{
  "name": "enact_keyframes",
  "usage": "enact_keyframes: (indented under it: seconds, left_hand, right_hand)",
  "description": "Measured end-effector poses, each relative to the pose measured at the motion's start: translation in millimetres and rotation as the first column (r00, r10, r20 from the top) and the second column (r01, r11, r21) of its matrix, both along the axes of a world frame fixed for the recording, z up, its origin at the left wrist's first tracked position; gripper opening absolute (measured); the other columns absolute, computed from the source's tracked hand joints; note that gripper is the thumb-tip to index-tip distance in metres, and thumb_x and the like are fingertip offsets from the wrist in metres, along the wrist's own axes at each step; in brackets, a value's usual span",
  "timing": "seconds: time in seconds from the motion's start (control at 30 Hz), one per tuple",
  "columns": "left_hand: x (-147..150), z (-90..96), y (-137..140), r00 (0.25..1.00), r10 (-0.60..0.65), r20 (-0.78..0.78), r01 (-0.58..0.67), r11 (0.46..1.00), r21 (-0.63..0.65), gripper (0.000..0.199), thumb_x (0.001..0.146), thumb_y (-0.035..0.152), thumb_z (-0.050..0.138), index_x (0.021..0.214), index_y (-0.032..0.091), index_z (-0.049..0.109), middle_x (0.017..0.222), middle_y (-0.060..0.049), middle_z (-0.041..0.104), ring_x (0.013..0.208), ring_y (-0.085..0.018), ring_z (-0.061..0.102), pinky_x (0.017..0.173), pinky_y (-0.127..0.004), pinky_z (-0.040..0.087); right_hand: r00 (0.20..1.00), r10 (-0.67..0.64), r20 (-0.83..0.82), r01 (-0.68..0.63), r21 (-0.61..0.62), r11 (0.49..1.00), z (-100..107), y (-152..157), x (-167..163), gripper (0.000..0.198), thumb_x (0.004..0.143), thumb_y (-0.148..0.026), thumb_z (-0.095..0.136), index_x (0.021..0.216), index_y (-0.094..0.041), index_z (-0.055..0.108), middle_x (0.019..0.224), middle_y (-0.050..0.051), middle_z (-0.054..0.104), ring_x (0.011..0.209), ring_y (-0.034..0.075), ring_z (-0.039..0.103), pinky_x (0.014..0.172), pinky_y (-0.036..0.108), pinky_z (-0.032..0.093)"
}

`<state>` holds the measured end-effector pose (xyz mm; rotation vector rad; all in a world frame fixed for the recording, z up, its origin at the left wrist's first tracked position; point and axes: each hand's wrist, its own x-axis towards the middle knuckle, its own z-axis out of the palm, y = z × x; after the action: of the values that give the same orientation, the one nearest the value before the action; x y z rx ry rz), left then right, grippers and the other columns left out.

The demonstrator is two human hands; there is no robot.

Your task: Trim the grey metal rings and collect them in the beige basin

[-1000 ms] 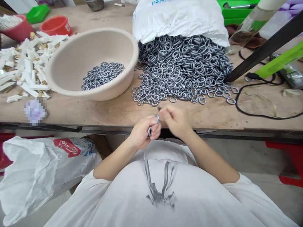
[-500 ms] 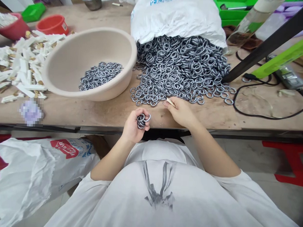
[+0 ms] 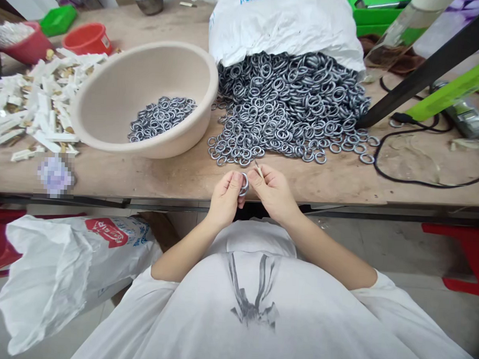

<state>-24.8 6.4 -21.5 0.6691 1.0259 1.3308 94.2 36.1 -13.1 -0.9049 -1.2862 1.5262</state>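
Note:
My left hand (image 3: 225, 199) is closed around several dark grey metallic rings (image 3: 244, 185), which show at its thumb and fingertips. Most of what lies in its palm is hidden. Right beside it, my right hand (image 3: 276, 195) pinches a thin, pale stick-like tool (image 3: 259, 170) with a narrow dark tip pointing up and away from me. The fingertips of both hands nearly meet at the table's front edge. Just beyond them spreads a big heap of the same rings (image 3: 289, 105), spilling from a white sack (image 3: 284, 32).
A beige basin (image 3: 142, 151) with grey rings inside stands left of the heap. White strip-like pieces (image 3: 45, 107) cover the table's left side. To the right, a black bar (image 3: 424, 71) slants down beside a black cable (image 3: 404, 181). A white sack (image 3: 55, 278) sits below on the left.
My right hand has moved left and toward me, away from the heap's edge, to my left hand. My left hand has turned, and its rings are now mostly covered.

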Motion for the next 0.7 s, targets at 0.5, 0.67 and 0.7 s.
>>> enact_keyframes:
  seconds: [0.5, 0.67, 0.7]
  left_hand:
    - [-6, 16.0, -2, 0.976, -0.162, 0.145, 0.167, 0.986, -0.024, 0.046, 0.074, 0.054, 0.079, 0.073, 0.019, 0.049, 0.056, 0.008, 0.041, 0.041, -0.003, 0.032, 0.038, -0.016, 0.029]
    - [-6, 15.8, -3, 0.976, -0.154, 0.155, 0.161, 0.986, -0.034, 0.046, 0.071, 0.053, 0.082, 0.074, 0.018, 0.051, 0.057, 0.008, 0.043, 0.041, -0.003, 0.032, 0.037, -0.015, 0.030]
    - [-6, 15.2, -3, 0.975, -0.153, 0.159, 0.161, 0.986, -0.036, 0.046, 0.071, 0.053, 0.082, 0.074, 0.018, 0.051, 0.057, 0.008, 0.043, 0.041, -0.003, 0.032, 0.037, -0.015, 0.030]
  right_hand:
    - [0.899, -0.060, 0.434, -0.217, 0.559, 0.801, 9, -1, 27, 0.045, 0.098, -0.054, 0.049, 0.067, -0.021, 0.049, 0.061, -0.002, 0.046, 0.057, 0.012, 0.043, 0.058, 0.028, 0.029]
    - [0.871, -0.087, 0.483, -0.262, 0.607, 0.750, 11, -5, 25, 0.044, 0.099, -0.047, 0.050, 0.064, -0.021, 0.043, 0.059, -0.003, 0.044, 0.055, 0.010, 0.039, 0.057, 0.028, 0.027]
    - [0.866, -0.080, 0.494, -0.273, 0.601, 0.751, 9, -4, 25, 0.044, 0.099, -0.047, 0.050, 0.064, -0.021, 0.043, 0.059, -0.003, 0.044, 0.055, 0.010, 0.039, 0.057, 0.028, 0.027]
